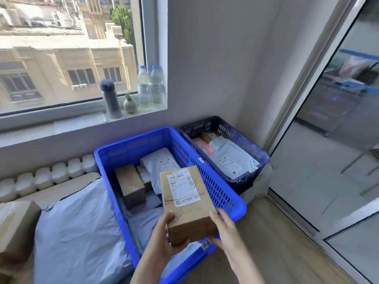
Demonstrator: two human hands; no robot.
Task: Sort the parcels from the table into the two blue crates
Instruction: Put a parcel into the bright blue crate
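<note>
Both the left hand [164, 238] and right hand [223, 232] grasp the labelled cardboard box [184, 201]; released carelessly, it could clip the bright blue crate's [235, 208] rim just beyond the right hand.

Small brown cardboard box [187, 201] with white shipping label on top, held tilted over near end of bright blue crate [223, 189]. Inside that crate: darker brown box [130, 185], white mailer bag [162, 169], grey bags beneath. Dark blue crate [260, 158] just beside, farther right, holding white bag [231, 158], pink packet [202, 145]. Large grey bag [78, 232], left of bright crate.
</note>
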